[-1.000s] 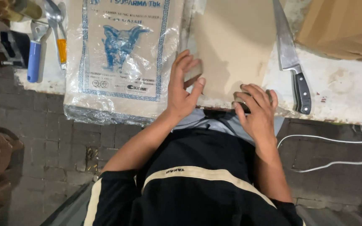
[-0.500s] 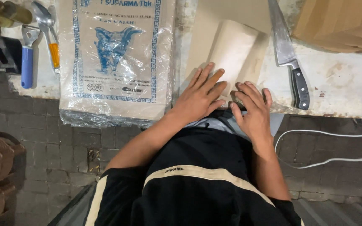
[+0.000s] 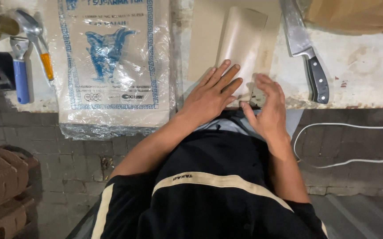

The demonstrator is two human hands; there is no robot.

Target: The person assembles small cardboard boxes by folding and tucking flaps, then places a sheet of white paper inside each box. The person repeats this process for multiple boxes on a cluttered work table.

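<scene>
Folded brown paper [image 3: 243,42] lies under left-hand fingers [image 3: 224,76].

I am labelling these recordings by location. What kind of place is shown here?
Probably a small food-wrapping or packing work spot. On the worn white bench lie brown wrapping paper, a clear plastic pack of more sheets and a large knife. The floor is paved brick.

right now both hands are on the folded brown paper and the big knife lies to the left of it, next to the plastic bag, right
Not quite. The head view shows the knife lying to the right of the folded brown paper, away from the plastic bag, which is on the left. The rest holds: the left hand and right hand both rest on the paper's near end.
</scene>
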